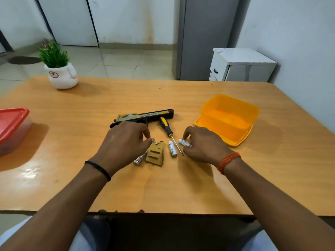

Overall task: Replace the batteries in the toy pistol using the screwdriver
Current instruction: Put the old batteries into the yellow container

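the black and gold toy pistol (145, 115) is seen lying flat on the orange-brown wooden table (72, 142), barrel pointing right, its grip hidden under the left hand (125, 140). the tan plastic battery cover (155, 154) is already off and lies just in front of that hand, with a small screw (155, 143) at its far edge. three white printed batteries are laid out: one (139, 159) partly under the left hand, one (172, 148) free between the hands with its long axis running away from the person, and one (184, 142) at the right hand (201, 144). the right fingers are curled and the battery appears pinched at their tips. the left fingers are loosely bent over the grip, thumb tip reaching towards the screw; whether anything is actually gripped cannot be told. the yellow and black screwdriver (168, 132) lies untouched between the hands, tip towards the right hand. the pistol's grip lies to the left of the pinched battery, so a short leftward carry is judged to be needed.
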